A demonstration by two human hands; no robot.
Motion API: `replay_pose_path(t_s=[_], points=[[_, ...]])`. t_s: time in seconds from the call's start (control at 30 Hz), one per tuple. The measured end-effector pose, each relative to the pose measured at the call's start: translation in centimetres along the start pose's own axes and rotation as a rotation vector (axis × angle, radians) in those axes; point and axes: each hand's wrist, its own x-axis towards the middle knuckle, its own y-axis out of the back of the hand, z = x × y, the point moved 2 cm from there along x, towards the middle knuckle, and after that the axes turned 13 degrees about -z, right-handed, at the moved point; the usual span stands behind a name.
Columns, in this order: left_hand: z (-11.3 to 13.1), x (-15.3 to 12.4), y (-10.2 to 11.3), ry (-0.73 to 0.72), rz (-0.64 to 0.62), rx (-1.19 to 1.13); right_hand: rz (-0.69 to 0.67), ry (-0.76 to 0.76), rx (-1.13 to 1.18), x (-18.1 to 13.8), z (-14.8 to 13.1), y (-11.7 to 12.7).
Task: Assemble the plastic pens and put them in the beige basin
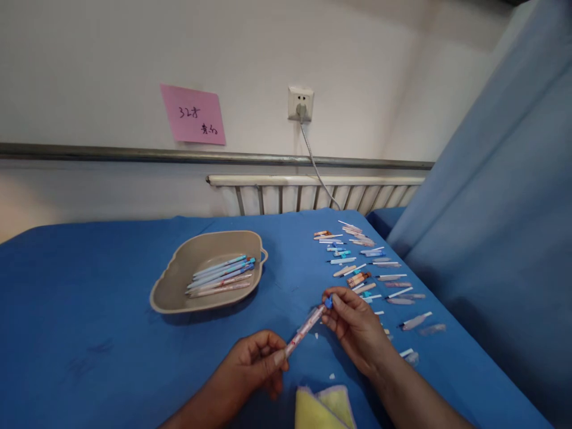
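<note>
A pale pen [305,331] with a pink-red pattern slants between my two hands above the blue cloth. My left hand [257,363] is closed on its lower end, thumb on top. At the upper end, my right hand [355,325] pinches a small blue piece [329,302], which touches the tip of the pen. Whether that piece is fixed to the pen I cannot tell. Right of and beyond my right hand lie loose pen parts: white thin refills [399,292], pale barrels [415,322] and brown-and-beige pieces [358,279].
A beige basin [176,277] holding several pens [223,274] stands left of centre. A folded yellow cloth [322,410] lies at the near edge. White scraps [332,376] dot the blue cloth [111,369]. Behind are a bed rail [313,180] and a cable; a blue curtain [491,190] hangs right.
</note>
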Motion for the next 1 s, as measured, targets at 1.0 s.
replay_pose_path(t_s=[1.0], points=[[0.2,-0.1,0.7,0.0,0.001,0.159,-0.046,0.245,-0.799,-0.3,-2.1,0.2]])
